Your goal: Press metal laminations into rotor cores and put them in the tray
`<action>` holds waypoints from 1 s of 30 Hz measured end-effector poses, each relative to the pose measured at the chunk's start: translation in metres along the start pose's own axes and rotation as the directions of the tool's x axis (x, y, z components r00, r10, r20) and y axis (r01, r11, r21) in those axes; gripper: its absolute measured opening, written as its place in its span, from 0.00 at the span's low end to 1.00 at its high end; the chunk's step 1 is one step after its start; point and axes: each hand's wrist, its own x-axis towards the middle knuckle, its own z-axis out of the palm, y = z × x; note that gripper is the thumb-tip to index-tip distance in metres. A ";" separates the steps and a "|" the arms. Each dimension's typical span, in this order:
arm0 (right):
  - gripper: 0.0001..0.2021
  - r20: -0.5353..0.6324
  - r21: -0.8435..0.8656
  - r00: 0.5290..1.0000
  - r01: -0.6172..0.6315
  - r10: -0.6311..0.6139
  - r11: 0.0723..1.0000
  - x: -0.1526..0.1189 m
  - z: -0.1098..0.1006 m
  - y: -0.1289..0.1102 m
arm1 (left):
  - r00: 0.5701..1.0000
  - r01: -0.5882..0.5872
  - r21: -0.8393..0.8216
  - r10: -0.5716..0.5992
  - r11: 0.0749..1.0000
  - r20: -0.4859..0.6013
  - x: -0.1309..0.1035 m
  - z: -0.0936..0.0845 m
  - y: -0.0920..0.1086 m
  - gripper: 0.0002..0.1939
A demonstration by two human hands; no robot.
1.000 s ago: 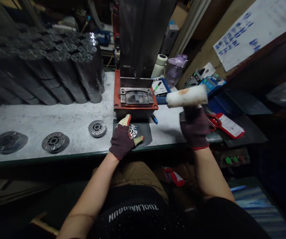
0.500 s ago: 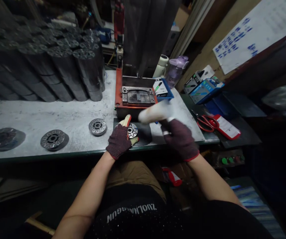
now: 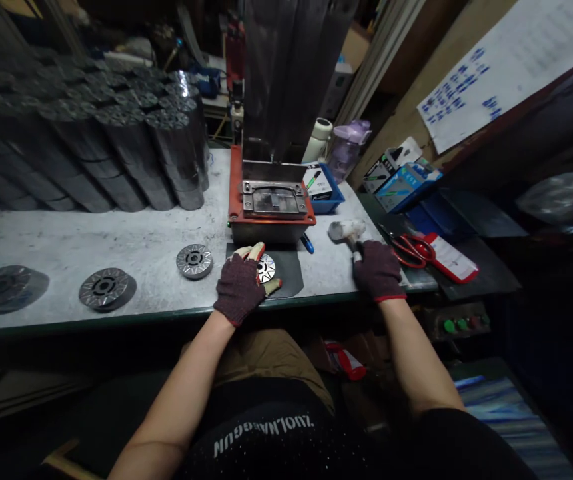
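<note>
My left hand (image 3: 240, 287), in a dark knit glove with pale fingertips, grips a round metal disc (image 3: 266, 268) with slots and a triangle pattern. That disc lies on a black mat (image 3: 290, 270) near the bench edge, partly hidden by my fingers. Out to the right, my right hand (image 3: 379, 270), gloved alike, is closed round the handle of a white-headed mallet (image 3: 347, 231). The mallet head is low at the bench top. Left of my left hand lie three similar discs, the nearest disc (image 3: 194, 261) close by.
Behind the mat stands an orange-based press fixture (image 3: 272, 227). A blue marker (image 3: 307, 243) lies beside it, and a blue tray (image 3: 334, 200) behind. Tall stacks of metal discs (image 3: 171, 160) fill the back left. Red-handled scissors (image 3: 414, 250) lie right of my right hand.
My right hand has moved right and brought the mallet away from the disc, down to the bench top. The left hand stays on the disc. The view has shifted slightly.
</note>
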 end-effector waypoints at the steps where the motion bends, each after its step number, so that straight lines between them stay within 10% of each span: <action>1: 0.18 -0.069 0.001 0.996 0.058 -0.058 0.998 0.002 -0.003 -0.010 | 1.000 -0.003 0.007 0.003 1.000 -0.006 0.000 0.000 0.000 0.42; 5: 0.25 -0.346 0.094 0.827 0.501 -0.443 0.861 0.014 -0.030 -0.080 | 0.998 -0.066 0.008 0.066 0.998 -0.010 -0.003 0.000 -0.001 0.43; 10: 0.26 -0.239 0.036 0.732 0.663 -0.638 0.747 0.040 -0.065 -0.154 | 0.996 -0.087 0.024 0.087 0.996 0.024 -0.003 -0.003 -0.001 0.42; 19: 0.18 -0.063 0.082 0.778 0.628 -0.625 0.774 -0.009 -0.045 -0.142 | 0.997 -0.072 0.039 0.071 0.997 0.034 -0.002 -0.004 0.001 0.42; 23: 0.16 0.233 0.072 0.678 0.703 -0.697 0.708 -0.033 -0.028 -0.140 | 0.996 -0.081 0.037 0.079 0.996 0.048 -0.002 -0.006 0.001 0.42; 30: 0.19 0.365 -0.100 0.680 0.708 -0.636 0.699 -0.032 -0.063 -0.175 | 0.995 -0.090 0.023 0.089 0.996 0.034 -0.002 -0.004 -0.002 0.45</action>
